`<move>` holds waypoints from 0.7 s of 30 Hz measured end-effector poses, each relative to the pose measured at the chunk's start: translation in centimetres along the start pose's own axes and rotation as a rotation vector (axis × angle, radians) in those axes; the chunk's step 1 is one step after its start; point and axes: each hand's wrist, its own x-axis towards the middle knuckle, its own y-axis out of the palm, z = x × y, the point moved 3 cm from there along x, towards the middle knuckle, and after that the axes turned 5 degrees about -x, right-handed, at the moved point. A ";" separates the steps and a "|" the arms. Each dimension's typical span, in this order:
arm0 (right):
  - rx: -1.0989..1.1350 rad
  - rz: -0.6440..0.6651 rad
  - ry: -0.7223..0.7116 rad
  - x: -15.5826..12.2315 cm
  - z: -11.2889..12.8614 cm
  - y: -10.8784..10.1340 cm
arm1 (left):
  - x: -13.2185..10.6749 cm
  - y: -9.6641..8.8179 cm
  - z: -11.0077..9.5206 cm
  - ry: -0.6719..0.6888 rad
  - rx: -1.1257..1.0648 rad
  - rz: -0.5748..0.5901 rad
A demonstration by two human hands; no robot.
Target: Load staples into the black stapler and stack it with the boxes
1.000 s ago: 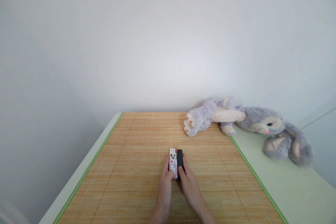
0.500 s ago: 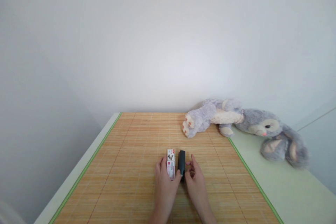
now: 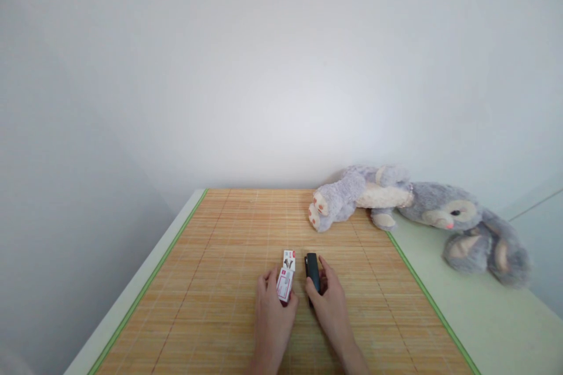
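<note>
My left hand (image 3: 273,304) is closed around a small white box with a magenta border (image 3: 285,285), thumb on its near right side and fingers along its left. That box is tilted a little and meets the near end of another small white box with a dark picture and red mark (image 3: 289,259). To their right, a black stapler (image 3: 312,272) lies lengthwise on the bamboo mat. My right hand (image 3: 329,299) grips the stapler, with the thumb on its left side and the fingers on its right. The stapler's near end is partly hidden by that hand.
The bamboo mat (image 3: 211,281) with green edging covers much of the pale table (image 3: 497,304). A grey plush rabbit (image 3: 382,193) lies on its side at the back right, against the white wall (image 3: 281,70).
My right hand has closed on the stapler, which now stands farther right from the boxes. The left thumb has left the stapler's side, and the magenta-bordered box has turned slightly.
</note>
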 end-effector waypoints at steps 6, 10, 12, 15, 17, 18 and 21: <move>-0.024 -0.038 -0.064 -0.4 -0.8 -1.1 | 1.5 -2.1 1.2 0.007 0.001 -0.041; -0.009 -0.034 -0.078 -0.5 -0.7 -1.0 | 5.0 -3.6 2.8 0.004 0.090 -0.103; 0.002 -0.041 -0.079 -0.4 -0.8 -1.0 | 6.7 -4.0 3.4 0.002 0.115 -0.125; -0.001 -0.045 -0.089 -0.4 -1.2 -0.8 | 7.7 -4.4 3.9 -0.003 0.136 -0.163; -0.023 -0.033 -0.098 -0.4 -1.5 -0.7 | 7.1 -4.9 4.0 -0.007 0.150 -0.210; -0.034 -0.031 -0.099 -0.5 -1.6 -0.7 | 6.4 -5.3 4.0 -0.003 0.162 -0.235; -0.059 -0.033 -0.086 -0.6 -1.8 -0.6 | 3.5 -6.1 4.3 0.017 0.229 -0.257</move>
